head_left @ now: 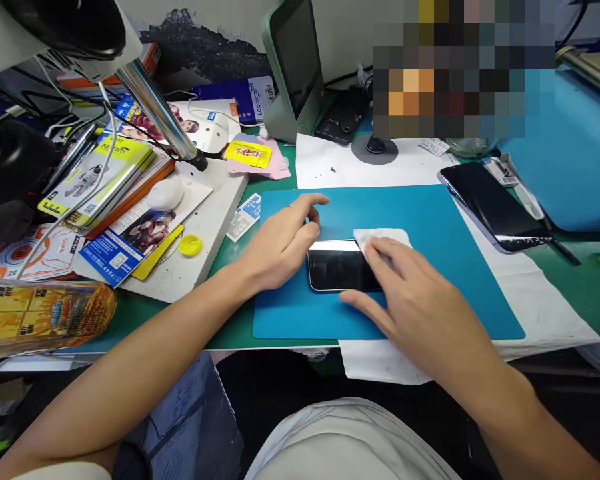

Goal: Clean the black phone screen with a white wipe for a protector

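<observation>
A smartphone (pixel 341 270) with a dark screen lies face up on the blue mat (pixel 300 320), its long side running left to right. My right hand (pixel 413 287) presses a folded white wipe (pixel 386 235) against the right part of the screen, covering that end of the phone. The thumb of that hand is spread toward the phone's lower edge. My left hand (pixel 286 240) hovers at the phone's upper left corner, with its fingers loosely bent and apart. Nothing shows in the left hand; whether it touches the phone I cannot tell.
A larger dark phone (pixel 495 207) lies to the right on white paper. At the left, a lamp post (pixel 157 110) stands by several boxes, a yellow cap (pixel 190 245) and a bottle (pixel 45 317). A screen on a stand (pixel 295 67) is at the back.
</observation>
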